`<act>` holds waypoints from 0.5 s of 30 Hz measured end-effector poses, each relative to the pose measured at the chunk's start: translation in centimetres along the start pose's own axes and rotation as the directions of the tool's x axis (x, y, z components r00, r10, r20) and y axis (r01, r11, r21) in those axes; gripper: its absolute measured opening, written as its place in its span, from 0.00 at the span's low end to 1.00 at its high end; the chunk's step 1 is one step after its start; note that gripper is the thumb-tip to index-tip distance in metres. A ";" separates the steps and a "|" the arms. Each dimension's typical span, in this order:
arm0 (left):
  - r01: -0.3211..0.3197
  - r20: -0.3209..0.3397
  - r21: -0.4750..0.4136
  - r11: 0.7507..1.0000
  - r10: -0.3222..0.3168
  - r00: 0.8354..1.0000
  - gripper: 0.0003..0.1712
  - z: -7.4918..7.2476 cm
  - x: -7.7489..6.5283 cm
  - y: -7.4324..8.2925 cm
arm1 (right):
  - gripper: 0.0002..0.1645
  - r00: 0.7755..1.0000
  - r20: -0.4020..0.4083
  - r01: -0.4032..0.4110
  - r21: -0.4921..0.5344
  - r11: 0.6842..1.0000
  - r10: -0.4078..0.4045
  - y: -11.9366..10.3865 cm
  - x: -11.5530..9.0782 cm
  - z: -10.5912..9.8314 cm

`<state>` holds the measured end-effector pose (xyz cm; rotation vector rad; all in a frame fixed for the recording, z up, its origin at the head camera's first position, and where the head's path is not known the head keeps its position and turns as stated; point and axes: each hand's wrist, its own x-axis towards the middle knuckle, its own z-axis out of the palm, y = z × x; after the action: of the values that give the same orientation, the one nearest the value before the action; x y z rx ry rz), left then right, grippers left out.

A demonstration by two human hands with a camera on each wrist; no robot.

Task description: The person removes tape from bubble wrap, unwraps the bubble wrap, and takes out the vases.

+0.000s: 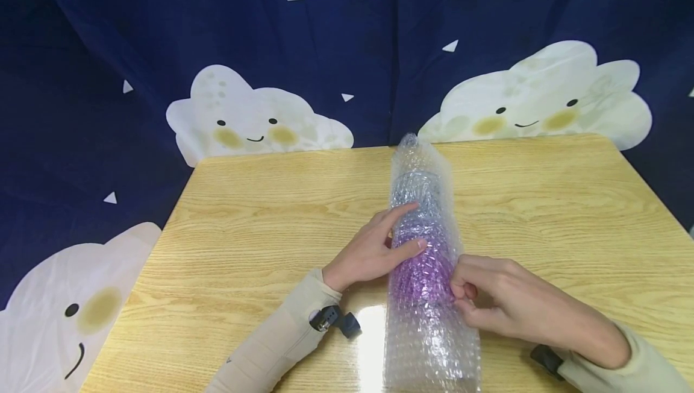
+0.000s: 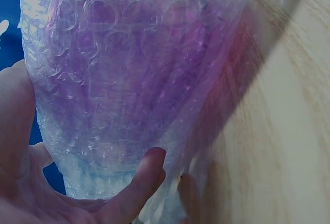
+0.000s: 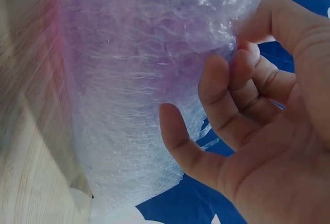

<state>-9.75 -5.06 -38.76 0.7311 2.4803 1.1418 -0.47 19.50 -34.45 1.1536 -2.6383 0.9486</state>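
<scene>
A long bundle of clear bubble wrap (image 1: 434, 345) lies on the table, running away from me. Something purple and pale blue (image 1: 425, 275) shows through the layers, its kind blurred by the wrap. My left hand (image 1: 374, 251) rests on the bundle's left side, thumb and index finger extended over the top. In the left wrist view its other fingers lie alongside the bubble wrap (image 2: 124, 69). On the right side, my right hand (image 1: 501, 293) pinches the edge of the wrap between thumb and index finger. The right wrist view shows the remaining fingers (image 3: 178, 131) bent loosely beside it.
The light wooden table (image 1: 260, 206) extends to both sides of the bundle. Behind it hangs a dark blue curtain (image 1: 347, 37) with smiling clouds and small white triangles. Dark straps with small devices (image 1: 333, 320) sit at both sleeved wrists.
</scene>
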 end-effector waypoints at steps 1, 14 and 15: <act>0.000 -0.001 0.001 1.000 0.000 1.000 0.41 0.0 0.0 0.0 | 0.27 1.000 0.001 -0.001 -0.003 1.000 0.001 0.0 0.0 0.0; -0.005 -0.005 0.002 1.000 0.005 1.000 0.41 0.0 0.0 0.0 | 0.26 1.000 -0.002 -0.007 -0.016 1.000 0.007 0.2 -0.1 -0.3; -0.006 -0.005 0.002 1.000 0.006 1.000 0.41 0.0 0.0 -0.1 | 0.26 1.000 -0.002 -0.008 -0.018 1.000 0.008 0.3 -0.1 -0.3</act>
<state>-9.72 -5.10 -38.81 0.7381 2.4860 1.1448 -0.63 19.88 -34.37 1.1379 -2.6462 0.9254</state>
